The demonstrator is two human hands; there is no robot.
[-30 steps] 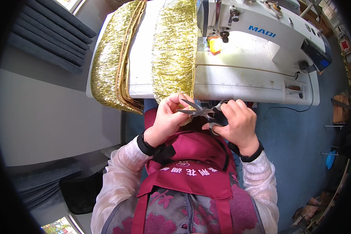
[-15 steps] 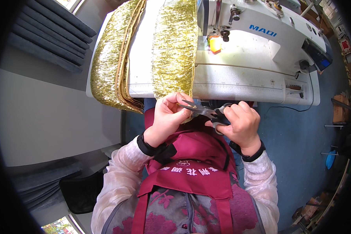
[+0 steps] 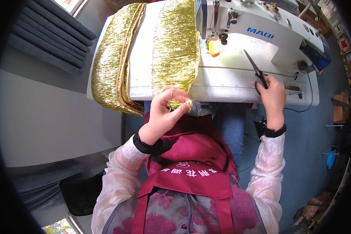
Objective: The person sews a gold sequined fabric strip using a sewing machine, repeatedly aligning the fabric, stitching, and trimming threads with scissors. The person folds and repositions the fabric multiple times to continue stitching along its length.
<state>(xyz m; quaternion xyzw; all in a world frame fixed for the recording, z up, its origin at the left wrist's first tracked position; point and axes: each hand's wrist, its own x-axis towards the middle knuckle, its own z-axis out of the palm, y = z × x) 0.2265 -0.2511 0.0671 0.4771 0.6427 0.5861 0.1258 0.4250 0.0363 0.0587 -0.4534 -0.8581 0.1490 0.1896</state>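
Observation:
A strip of shiny gold tinsel fringe [image 3: 174, 48] hangs over the near edge of the white sewing table. At its lower right corner, my left hand [image 3: 163, 115] is closed, with thumb and forefinger pinched on a small bit of the strip's edge. My right hand [image 3: 274, 97] grips a pair of dark scissors [image 3: 256, 67] above the table's right side, well apart from the fringe. The scissors' blades look closed and point up and left; the fingers hide most of the handles.
A white sewing machine [image 3: 282, 29] stands at the back right of the table [image 3: 226, 89]. A thick folded stack of gold fringe [image 3: 110, 58] lies at the left, draped over the front edge. Beside the needle area sits a small orange-yellow piece [image 3: 213, 48]. A black cable hangs at the right.
My right hand has carried the scissors away from the fringe, to the right and up over the table; their blades have come together. My left hand stays at the fringe corner.

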